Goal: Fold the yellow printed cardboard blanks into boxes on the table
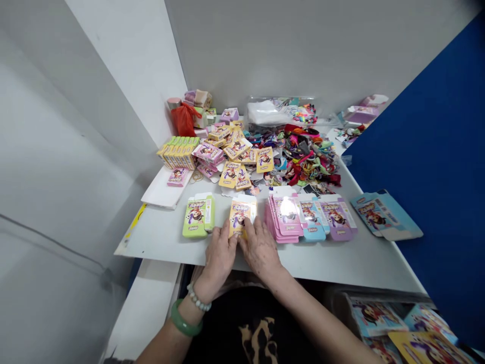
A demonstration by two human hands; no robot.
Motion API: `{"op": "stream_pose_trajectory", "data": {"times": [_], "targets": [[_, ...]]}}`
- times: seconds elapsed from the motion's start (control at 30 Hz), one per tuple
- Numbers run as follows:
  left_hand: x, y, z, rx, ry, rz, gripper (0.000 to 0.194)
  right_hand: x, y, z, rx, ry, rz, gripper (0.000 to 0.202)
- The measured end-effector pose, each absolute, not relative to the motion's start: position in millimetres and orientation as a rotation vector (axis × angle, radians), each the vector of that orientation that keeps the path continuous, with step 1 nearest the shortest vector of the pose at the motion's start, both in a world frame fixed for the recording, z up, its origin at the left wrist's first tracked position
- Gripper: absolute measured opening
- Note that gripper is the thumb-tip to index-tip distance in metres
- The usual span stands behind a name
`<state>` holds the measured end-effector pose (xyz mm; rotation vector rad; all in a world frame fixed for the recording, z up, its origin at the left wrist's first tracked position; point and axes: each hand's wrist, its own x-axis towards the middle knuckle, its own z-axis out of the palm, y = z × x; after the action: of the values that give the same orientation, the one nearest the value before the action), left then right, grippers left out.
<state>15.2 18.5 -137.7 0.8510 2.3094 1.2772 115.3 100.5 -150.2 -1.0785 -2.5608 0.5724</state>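
A yellow flat carton [238,208] printed with a cartoon figure lies in front of me on the table. My left hand [221,248] grips its lower left edge, with the thumb near the bottom. On the lower right side, my right hand [262,250] has its fingers bent over the carton's face and edge. Whether more cartons lie beneath is hard to see. To the left sit green flat cartons [195,216]. A stack of pink flat cartons [287,215] stands close to my right fingers, with blue cartons [312,217] and purple cartons [337,217] beyond.
Behind lie a heap of filled yellow boxes [237,147] and a pile of colourful hair ties [303,156]. Green and yellow boxes [178,151] stand in rows at left, near a red plastic bag [185,119]. A blue panel [424,126] borders the right.
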Motion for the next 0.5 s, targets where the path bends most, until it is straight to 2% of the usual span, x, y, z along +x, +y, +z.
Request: {"op": "stream_pose_trajectory", "data": {"times": [0.13,0.23,0.3,0.37,0.43,0.5], "targets": [[18,19,-128,0.824,2.269,1.407,0.040,121,104,-148,-0.895,-2.308,0.617,0.049],[17,18,-116,0.607,1.893,1.703,0.030,128,105,-137,-0.772,-2.004,0.836,0.040],[17,14,-108,0.371,1.464,1.789,0.037,133,104,-130,-0.733,-1.897,1.111,0.033],[17,9,-104,0.204,1.066,1.731,0.049,139,100,-125,-0.721,-1.903,1.326,0.029],[18,3,-104,0.148,0.809,1.622,0.054,145,95,-123,-0.763,-2.006,1.284,0.027],[20,-3,-107,0.163,0.682,1.545,0.055,151,90,-122,-0.810,-2.155,1.046,0.027]]}}
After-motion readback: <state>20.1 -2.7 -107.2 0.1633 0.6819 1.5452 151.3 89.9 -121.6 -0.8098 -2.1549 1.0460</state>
